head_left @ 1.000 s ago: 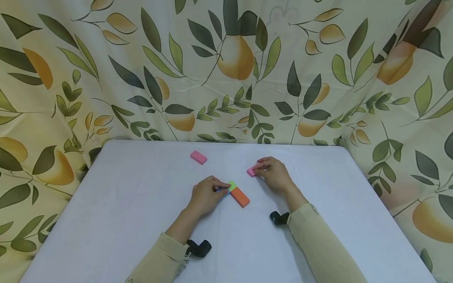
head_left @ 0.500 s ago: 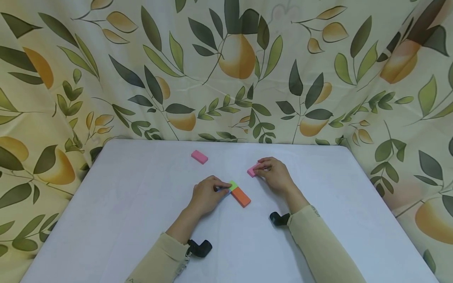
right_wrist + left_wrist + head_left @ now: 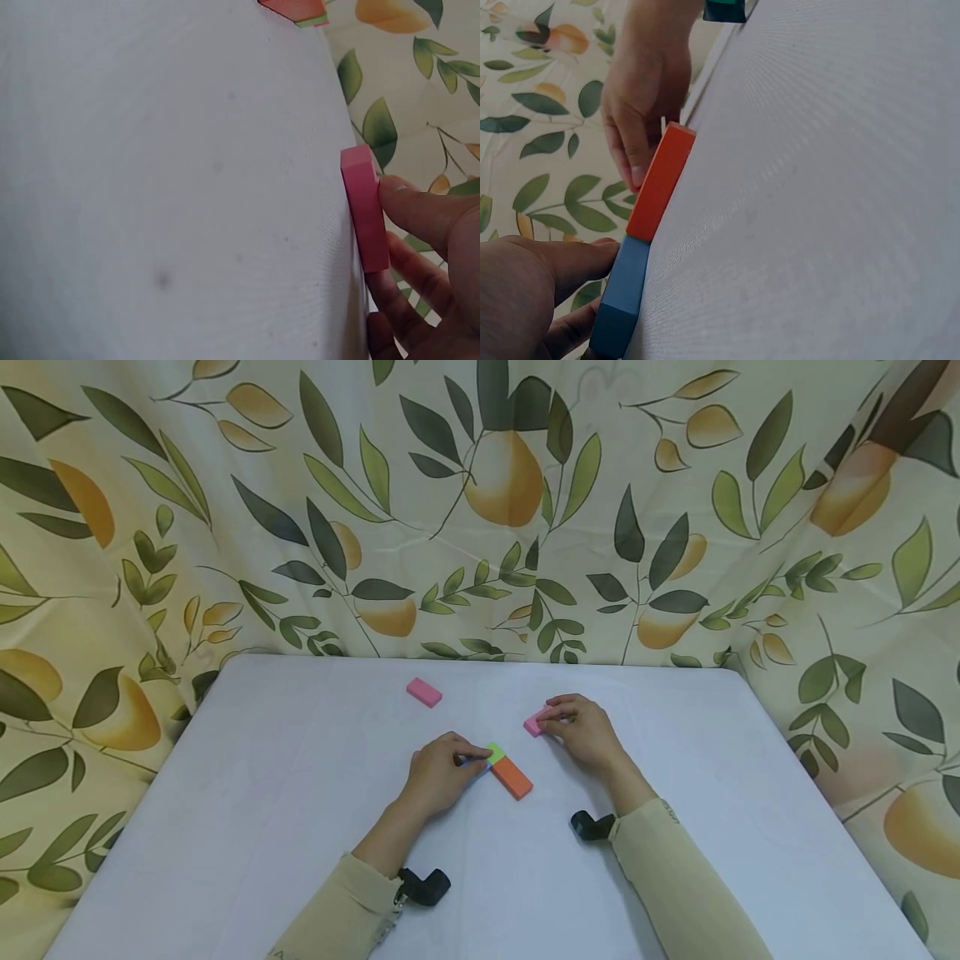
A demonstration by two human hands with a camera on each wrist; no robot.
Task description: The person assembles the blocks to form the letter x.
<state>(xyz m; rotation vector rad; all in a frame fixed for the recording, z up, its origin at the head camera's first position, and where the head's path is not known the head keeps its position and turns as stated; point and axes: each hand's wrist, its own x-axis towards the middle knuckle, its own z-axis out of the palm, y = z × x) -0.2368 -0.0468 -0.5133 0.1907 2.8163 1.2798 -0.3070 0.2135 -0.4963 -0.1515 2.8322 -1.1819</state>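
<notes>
My left hand (image 3: pixel 439 778) pinches a blue block (image 3: pixel 622 292) between thumb and fingers on the white tabletop. In the head view that block is mostly hidden by the fingers. One end of it meets an orange block (image 3: pixel 512 777) and a bright green block (image 3: pixel 496 752), which lie end to end. Further right, my right hand (image 3: pixel 583 733) holds a pink block (image 3: pixel 364 208), thumb on one side and fingers on the other. This block rests on the table, apart from the joined ones.
Another pink block (image 3: pixel 424 692) lies alone near the back of the white table (image 3: pixel 300 735). A leaf-and-fruit patterned curtain (image 3: pixel 465 568) hangs behind the far edge. Black camera mounts (image 3: pixel 425 887) stick out from both wrists.
</notes>
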